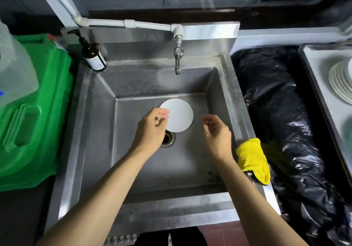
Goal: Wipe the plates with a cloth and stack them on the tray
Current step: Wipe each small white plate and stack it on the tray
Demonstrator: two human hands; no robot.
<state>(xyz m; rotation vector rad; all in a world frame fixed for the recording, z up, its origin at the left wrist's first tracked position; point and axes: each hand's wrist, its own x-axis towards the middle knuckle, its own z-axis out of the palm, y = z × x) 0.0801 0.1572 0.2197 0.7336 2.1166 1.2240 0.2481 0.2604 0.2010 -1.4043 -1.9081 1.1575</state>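
Over the basin of the steel sink [99, 123], the left hand [152, 125] holds a round white plate [180, 115] by its left edge; the grip is a pinch, thumb on the near side and fingertips over the rim. The plate sits just beyond the drain [168, 138] and below the faucet [178, 59]. The right hand [217, 131] hangs just to the right of the plate, apart from it, its grip loosely curled and empty. A yellow cloth [251, 158] is draped over the right rim of the sink. A black plastic bag [276, 112] lies between the sink and the tray [320, 64], which carries a stack of white plates [341, 81] at the far right. A pump bottle [93, 55] stands at the back left corner.
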